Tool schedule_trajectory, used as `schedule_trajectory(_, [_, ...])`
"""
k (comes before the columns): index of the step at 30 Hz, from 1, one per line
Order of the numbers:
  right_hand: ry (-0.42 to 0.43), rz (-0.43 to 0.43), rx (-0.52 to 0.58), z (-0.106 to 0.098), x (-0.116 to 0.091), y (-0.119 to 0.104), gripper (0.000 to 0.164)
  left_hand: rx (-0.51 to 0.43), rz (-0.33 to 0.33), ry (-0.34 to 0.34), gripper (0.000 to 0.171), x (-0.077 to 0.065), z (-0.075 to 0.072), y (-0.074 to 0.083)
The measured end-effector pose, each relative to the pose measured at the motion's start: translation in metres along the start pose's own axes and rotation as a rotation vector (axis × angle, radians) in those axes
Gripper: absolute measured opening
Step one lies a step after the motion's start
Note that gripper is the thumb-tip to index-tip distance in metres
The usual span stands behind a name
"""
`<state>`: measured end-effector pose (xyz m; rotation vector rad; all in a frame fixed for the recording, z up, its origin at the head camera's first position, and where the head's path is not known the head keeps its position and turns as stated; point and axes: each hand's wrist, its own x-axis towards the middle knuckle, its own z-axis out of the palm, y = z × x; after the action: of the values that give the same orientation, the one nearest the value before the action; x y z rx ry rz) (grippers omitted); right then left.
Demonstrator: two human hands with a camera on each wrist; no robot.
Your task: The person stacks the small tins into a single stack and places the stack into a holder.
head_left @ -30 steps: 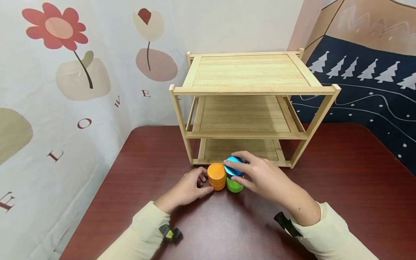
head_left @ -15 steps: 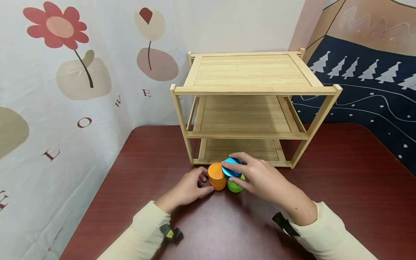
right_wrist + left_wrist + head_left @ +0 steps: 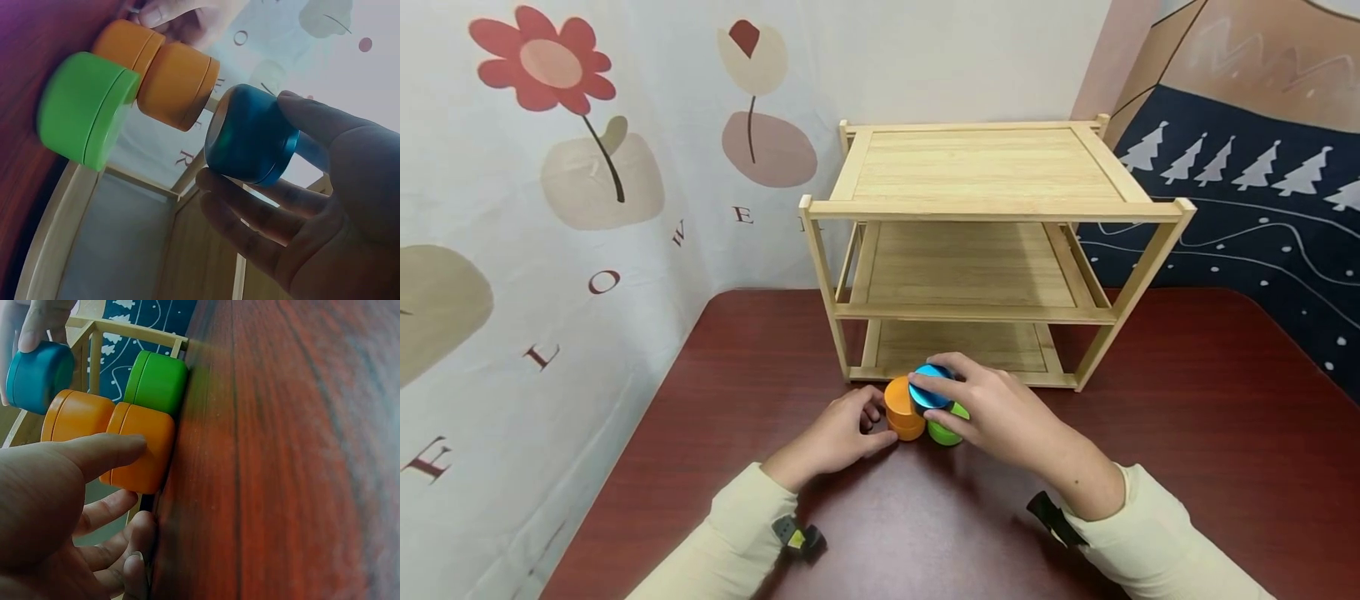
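Two orange lidded tins stand stacked on the table, the upper orange tin (image 3: 177,84) on the lower orange tin (image 3: 147,450). Around the lower one rests my left hand (image 3: 837,429), its thumb along the side and a fingertip at the opposite edge. A green lidded tin (image 3: 84,112) stands beside the stack on the right. Fingers and thumb of my right hand (image 3: 1009,412) grip a blue tin (image 3: 250,134) by its sides, held up beside the upper orange tin. In the head view the blue tin overlaps the upper orange tin and hides part of the green one.
A three-tier wooden shelf (image 3: 992,167) stands just behind the tins, its front bottom rail (image 3: 1037,380) close to them. The dark red tabletop (image 3: 700,433) extends on both sides. Patterned cloth hangs along the left wall (image 3: 692,167) and at the back right.
My right hand has moved the blue tin slightly left, from over the green tin toward the orange stack. More of the green tin shows. My left hand has stayed at the stack.
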<state>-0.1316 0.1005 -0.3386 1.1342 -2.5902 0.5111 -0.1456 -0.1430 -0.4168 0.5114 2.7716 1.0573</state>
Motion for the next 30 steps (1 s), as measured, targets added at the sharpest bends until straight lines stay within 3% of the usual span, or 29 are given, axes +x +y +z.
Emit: schedule_trajectory(30, [-0.023,-0.047,0.056,0.005,0.014,-0.003,0.042,0.018,0.047,0.016,0.035,0.000,0.000,-0.002])
